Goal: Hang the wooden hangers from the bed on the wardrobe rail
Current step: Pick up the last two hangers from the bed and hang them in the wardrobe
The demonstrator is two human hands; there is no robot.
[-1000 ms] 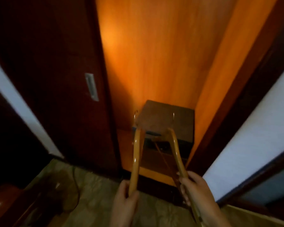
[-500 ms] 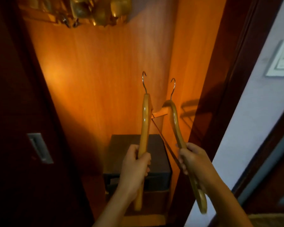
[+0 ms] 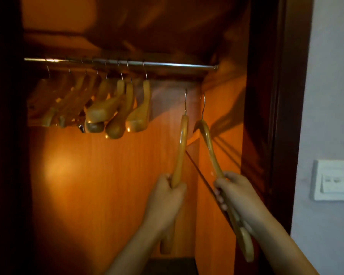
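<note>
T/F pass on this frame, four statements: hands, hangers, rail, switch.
1. The left hand grips the left hanger; the right hand grips the right hanger. True.
2. Both held hangers are hooked on the rail. False: both are below it, not touching.
3. The hung hangers sit bunched toward the rail's left end. True.
4. The switch is left of the wardrobe. False: it is to the right.

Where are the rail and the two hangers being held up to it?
rail (image 3: pixel 177 65), head view, bare stretch of the metal bar.
left hanger (image 3: pixel 181 147), head view, wooden arm above the grip.
right hanger (image 3: pixel 208 141), head view, wooden arm below the hook.
</note>
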